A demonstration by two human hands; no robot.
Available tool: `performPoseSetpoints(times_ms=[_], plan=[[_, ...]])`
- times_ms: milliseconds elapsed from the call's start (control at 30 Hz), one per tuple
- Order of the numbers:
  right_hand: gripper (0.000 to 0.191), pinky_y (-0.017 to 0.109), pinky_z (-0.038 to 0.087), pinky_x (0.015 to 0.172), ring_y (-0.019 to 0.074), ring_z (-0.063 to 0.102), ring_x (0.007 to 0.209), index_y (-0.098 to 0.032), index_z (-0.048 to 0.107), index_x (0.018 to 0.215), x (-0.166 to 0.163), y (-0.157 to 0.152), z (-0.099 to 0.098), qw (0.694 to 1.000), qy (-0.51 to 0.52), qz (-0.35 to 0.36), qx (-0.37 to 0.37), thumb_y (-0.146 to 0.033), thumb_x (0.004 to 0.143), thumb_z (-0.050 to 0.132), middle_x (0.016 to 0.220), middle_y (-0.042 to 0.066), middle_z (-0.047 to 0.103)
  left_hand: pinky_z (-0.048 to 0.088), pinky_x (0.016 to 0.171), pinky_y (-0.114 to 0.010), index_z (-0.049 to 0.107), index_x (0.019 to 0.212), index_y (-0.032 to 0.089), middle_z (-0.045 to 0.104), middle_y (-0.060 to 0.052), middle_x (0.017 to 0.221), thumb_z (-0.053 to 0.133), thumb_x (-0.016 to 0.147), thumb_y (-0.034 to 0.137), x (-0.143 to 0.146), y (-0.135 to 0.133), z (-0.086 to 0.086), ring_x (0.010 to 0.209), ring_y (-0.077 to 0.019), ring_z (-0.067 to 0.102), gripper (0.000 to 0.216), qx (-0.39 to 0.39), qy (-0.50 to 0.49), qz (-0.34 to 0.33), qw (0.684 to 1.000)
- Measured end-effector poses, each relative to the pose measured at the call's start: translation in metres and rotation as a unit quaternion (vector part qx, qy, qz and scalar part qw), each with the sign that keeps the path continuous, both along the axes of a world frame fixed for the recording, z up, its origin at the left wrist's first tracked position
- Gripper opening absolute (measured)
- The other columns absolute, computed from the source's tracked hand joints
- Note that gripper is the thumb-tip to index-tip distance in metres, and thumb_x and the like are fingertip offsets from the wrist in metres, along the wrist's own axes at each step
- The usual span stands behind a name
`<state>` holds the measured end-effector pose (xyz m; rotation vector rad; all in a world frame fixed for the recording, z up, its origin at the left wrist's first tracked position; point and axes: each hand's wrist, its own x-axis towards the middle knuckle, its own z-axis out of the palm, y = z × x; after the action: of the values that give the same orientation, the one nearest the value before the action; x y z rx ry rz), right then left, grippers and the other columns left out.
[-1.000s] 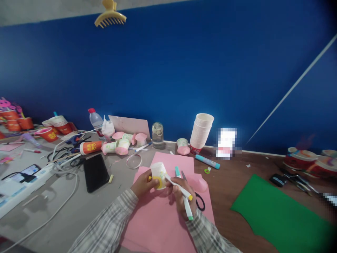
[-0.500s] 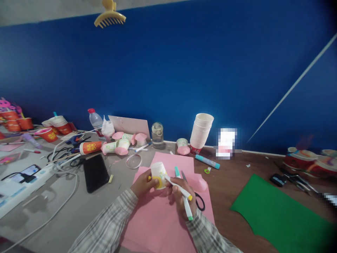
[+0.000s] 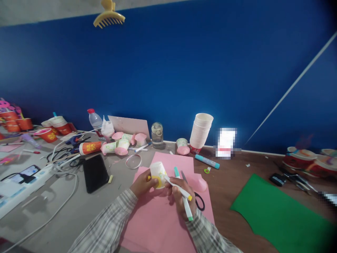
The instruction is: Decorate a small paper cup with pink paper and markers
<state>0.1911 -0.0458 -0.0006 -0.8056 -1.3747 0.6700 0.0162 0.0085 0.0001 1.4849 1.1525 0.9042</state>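
My left hand (image 3: 143, 184) is closed around a small white paper cup (image 3: 157, 169) with yellow and pale green colouring on its side. A small yellow piece, perhaps a marker cap (image 3: 149, 177), shows between its fingers. My right hand (image 3: 181, 196) grips a white marker with a yellow end (image 3: 181, 190), its tip close to the cup's side. Whether the tip touches, I cannot tell. A second white marker with green ends (image 3: 187, 209) is tucked in the same hand. Beneath both hands lie pink paper sheets (image 3: 158, 225). Scissors (image 3: 200, 201) are partly hidden behind my right hand.
Behind the paper stand a tall stack of paper cups (image 3: 201, 131), a glass jar (image 3: 157, 136) and a pink-and-green cup piece (image 3: 182, 146). A blue marker (image 3: 207, 161) lies near the stack. Left are a black phone (image 3: 96, 173) and cables; right, green paper (image 3: 276, 214).
The cup has turned slightly and shifted a little left in my left hand. The marker tip now sits nearer the cup's right edge. Both hands keep their hold.
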Motion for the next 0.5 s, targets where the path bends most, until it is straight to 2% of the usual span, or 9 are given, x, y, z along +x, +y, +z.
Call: performPoseSetpoints(times_ms=[500], plan=[[0.018, 0.024, 0.051, 0.036, 0.0136, 0.06, 0.043, -0.024, 0.063, 0.091, -0.001, 0.0004, -0.008, 1.0, -0.001, -0.01, -0.012, -0.034, 0.081, 0.052, 0.07, 0.001, 0.071, 0.042, 0.056, -0.027, 0.059, 0.087, 0.015, 0.062, 0.0, 0.068, 0.061, 0.05, 0.062, -0.0001, 0.0002, 0.0005, 0.062, -0.0173, 0.053, 0.06, 0.0, 0.003, -0.003, 1.0]])
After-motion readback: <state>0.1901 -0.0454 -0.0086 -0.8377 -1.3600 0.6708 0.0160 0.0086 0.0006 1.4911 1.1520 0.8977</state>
